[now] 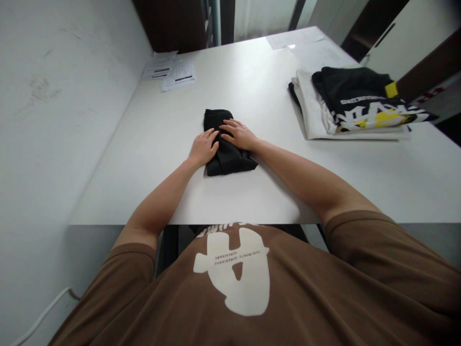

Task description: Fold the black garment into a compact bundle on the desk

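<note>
A folded black garment (230, 161) lies on the white table (144, 158) in front of me, packed into a narrow bundle. What kind of garment it is cannot be made out. My left hand (204, 146) rests on its left edge with the fingers stretched over the cloth. Lying flat across the upper right part is my right hand (239, 134), its fingers spread and pointing left. Both palms press on the fabric from above, and neither hand grips it. The cloth beneath the fingers is hidden.
At the right stands a pile of folded clothes (304, 103), with a dark printed garment (355, 84) on top. Paper sheets (178, 74) lie at the back left, near the wall (72, 120). Another sheet (288, 41) is at the far edge. A white cable (46, 312) hangs lower left.
</note>
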`<act>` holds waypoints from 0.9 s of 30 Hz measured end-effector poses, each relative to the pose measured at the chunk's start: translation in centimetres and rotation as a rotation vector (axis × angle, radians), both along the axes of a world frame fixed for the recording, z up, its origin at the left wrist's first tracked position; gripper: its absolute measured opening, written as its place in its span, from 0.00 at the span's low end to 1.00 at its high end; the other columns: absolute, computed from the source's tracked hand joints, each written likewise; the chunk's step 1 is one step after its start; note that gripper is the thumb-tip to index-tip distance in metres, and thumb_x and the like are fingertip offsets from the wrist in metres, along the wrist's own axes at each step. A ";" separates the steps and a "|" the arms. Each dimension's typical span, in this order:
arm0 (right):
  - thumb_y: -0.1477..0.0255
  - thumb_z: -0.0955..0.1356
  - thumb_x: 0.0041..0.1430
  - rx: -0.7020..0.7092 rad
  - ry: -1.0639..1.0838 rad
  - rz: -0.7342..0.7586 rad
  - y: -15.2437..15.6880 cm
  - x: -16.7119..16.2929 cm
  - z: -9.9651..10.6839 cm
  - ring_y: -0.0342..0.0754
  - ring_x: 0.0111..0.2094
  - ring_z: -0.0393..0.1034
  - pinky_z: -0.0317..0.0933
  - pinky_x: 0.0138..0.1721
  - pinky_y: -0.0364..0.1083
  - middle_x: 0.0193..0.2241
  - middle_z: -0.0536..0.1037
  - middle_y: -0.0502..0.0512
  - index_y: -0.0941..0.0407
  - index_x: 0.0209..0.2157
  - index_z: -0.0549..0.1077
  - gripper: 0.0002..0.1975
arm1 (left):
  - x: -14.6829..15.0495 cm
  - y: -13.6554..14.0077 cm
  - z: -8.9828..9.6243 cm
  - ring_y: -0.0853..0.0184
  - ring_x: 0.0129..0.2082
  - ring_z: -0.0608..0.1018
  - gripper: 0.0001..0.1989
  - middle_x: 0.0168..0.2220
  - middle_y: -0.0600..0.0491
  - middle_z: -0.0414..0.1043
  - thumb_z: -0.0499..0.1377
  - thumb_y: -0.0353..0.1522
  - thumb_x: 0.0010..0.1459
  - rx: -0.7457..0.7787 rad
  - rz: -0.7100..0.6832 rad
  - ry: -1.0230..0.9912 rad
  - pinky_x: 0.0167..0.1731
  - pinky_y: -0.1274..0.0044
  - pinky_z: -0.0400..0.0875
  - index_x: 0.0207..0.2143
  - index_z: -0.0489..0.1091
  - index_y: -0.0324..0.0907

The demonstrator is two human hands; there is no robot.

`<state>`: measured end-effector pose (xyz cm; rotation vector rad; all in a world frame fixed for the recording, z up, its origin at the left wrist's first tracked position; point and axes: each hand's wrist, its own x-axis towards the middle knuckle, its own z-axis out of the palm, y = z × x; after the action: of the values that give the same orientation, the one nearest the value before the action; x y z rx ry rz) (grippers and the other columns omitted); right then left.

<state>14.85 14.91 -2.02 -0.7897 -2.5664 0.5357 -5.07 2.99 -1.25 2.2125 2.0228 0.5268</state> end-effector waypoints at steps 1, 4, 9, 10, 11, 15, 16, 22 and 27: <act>0.41 0.68 0.72 -0.001 0.000 -0.001 -0.1 0.0 0.1 0.70 0.78 0.56 0.48 0.79 0.72 0.77 0.66 0.61 0.49 0.74 0.72 0.39 | 0.0 0.0 0.0 0.51 0.77 0.68 0.29 0.78 0.41 0.64 0.54 0.37 0.75 0.001 0.001 -0.002 0.78 0.57 0.59 0.74 0.68 0.40; 0.42 0.69 0.72 -0.015 0.016 0.007 -0.4 0.1 0.6 0.71 0.78 0.56 0.48 0.79 0.73 0.77 0.67 0.61 0.49 0.74 0.72 0.39 | -0.1 0.0 -0.2 0.51 0.77 0.68 0.28 0.78 0.42 0.64 0.54 0.38 0.75 0.007 -0.004 -0.025 0.78 0.56 0.59 0.74 0.68 0.43; 0.41 0.68 0.72 -0.044 0.025 0.011 -1.1 0.1 1.5 0.72 0.78 0.55 0.48 0.79 0.73 0.76 0.67 0.62 0.50 0.74 0.73 0.39 | -0.2 0.1 -0.1 0.51 0.77 0.67 0.29 0.78 0.43 0.64 0.54 0.38 0.74 -0.004 -0.012 -0.050 0.79 0.54 0.57 0.74 0.68 0.44; 0.41 0.68 0.72 -0.048 0.025 0.008 -1.1 0.1 1.5 0.72 0.78 0.55 0.48 0.79 0.73 0.76 0.67 0.62 0.50 0.73 0.73 0.39 | -0.2 0.1 0.0 0.51 0.77 0.66 0.29 0.78 0.43 0.63 0.54 0.38 0.74 -0.011 -0.008 -0.050 0.79 0.54 0.57 0.74 0.68 0.44; 0.41 0.67 0.72 -0.050 0.025 0.005 -1.1 0.1 1.5 0.72 0.78 0.55 0.48 0.79 0.73 0.76 0.67 0.62 0.50 0.73 0.73 0.39 | -0.1 0.1 0.1 0.50 0.78 0.66 0.29 0.78 0.43 0.63 0.54 0.38 0.74 -0.020 -0.004 -0.049 0.79 0.54 0.56 0.74 0.67 0.43; 0.42 0.66 0.74 -0.049 0.033 0.000 -0.7 0.1 1.0 0.72 0.78 0.56 0.48 0.79 0.73 0.76 0.68 0.62 0.51 0.73 0.74 0.38 | 0.1 -0.1 0.3 0.50 0.78 0.65 0.29 0.78 0.42 0.62 0.54 0.37 0.75 -0.033 0.004 -0.045 0.79 0.55 0.56 0.75 0.67 0.42; 0.42 0.66 0.74 -0.049 0.033 -0.002 -0.6 0.1 0.9 0.72 0.78 0.55 0.48 0.79 0.73 0.76 0.68 0.62 0.51 0.73 0.74 0.38 | 0.1 -0.1 0.3 0.50 0.78 0.66 0.29 0.78 0.42 0.63 0.54 0.37 0.75 -0.029 0.002 -0.041 0.79 0.55 0.57 0.75 0.67 0.42; 0.42 0.67 0.73 -0.049 0.022 0.012 -0.6 0.1 1.0 0.72 0.78 0.55 0.48 0.79 0.74 0.77 0.67 0.60 0.50 0.74 0.73 0.38 | 0.0 0.0 0.1 0.50 0.77 0.67 0.29 0.78 0.42 0.64 0.54 0.38 0.75 -0.009 0.000 -0.027 0.79 0.56 0.58 0.74 0.68 0.41; 0.42 0.67 0.73 -0.053 0.030 -0.001 -0.4 0.1 0.7 0.72 0.78 0.55 0.48 0.79 0.74 0.76 0.67 0.61 0.50 0.73 0.73 0.39 | 0.0 -0.1 0.2 0.50 0.77 0.68 0.29 0.78 0.44 0.64 0.54 0.38 0.75 0.000 -0.007 -0.038 0.79 0.55 0.58 0.74 0.68 0.44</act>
<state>14.90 14.48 -1.31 -0.7953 -2.5333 0.6129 -5.06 2.92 -1.08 2.1910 1.9961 0.5635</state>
